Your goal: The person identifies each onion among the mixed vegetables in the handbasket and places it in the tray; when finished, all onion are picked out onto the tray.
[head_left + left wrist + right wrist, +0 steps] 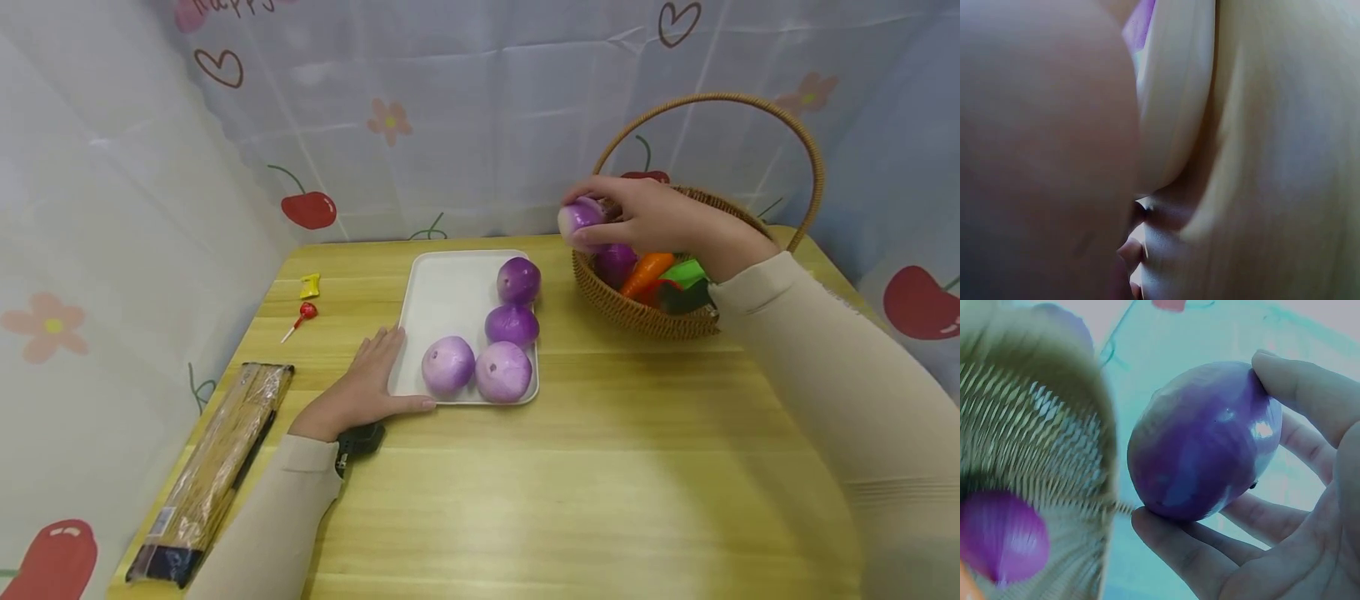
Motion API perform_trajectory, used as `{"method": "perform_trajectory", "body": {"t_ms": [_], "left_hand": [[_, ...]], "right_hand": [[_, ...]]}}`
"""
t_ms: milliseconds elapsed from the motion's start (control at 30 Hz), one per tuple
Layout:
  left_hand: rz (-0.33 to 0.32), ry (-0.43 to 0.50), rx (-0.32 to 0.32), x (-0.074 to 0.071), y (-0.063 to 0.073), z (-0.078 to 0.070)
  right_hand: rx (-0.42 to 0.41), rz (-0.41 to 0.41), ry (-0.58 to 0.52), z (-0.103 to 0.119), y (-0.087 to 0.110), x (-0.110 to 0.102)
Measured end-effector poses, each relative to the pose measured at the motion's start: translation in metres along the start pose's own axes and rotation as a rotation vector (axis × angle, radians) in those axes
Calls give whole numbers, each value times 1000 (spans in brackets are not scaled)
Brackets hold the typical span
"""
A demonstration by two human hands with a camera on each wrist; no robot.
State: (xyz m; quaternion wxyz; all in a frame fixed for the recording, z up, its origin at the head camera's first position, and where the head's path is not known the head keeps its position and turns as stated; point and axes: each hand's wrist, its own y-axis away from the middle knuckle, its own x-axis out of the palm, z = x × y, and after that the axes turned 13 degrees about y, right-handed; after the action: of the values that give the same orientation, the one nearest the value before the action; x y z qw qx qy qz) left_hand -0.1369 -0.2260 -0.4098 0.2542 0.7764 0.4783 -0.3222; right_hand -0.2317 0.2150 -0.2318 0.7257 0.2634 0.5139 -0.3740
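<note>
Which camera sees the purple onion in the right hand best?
The right wrist view: the purple onion looks big there, with fingers round its sides. The head view shows it smaller, partly covered by the right hand, near the basket. The left wrist view doesn't show it.

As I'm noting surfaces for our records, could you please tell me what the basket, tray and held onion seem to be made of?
Basket: likely wicker or rattan, fairly matte, from its woven strands. Tray: probably smooth white plastic, judging by its even colour and thin rim. Held onion: perhaps coated foam or plastic, glossy, given sharp highlights.
</note>
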Motion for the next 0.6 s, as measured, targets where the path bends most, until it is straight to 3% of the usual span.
{"method": "perform_trajectory", "body": {"t_ms": [200,600], "left_hand": [[-4,2,11,0,-2,1],[-9,7,12,0,-1,1]], "right_hand": [[-77,17,-53,21,-16,12],[-253,58,-82,68,-59,57]]}}
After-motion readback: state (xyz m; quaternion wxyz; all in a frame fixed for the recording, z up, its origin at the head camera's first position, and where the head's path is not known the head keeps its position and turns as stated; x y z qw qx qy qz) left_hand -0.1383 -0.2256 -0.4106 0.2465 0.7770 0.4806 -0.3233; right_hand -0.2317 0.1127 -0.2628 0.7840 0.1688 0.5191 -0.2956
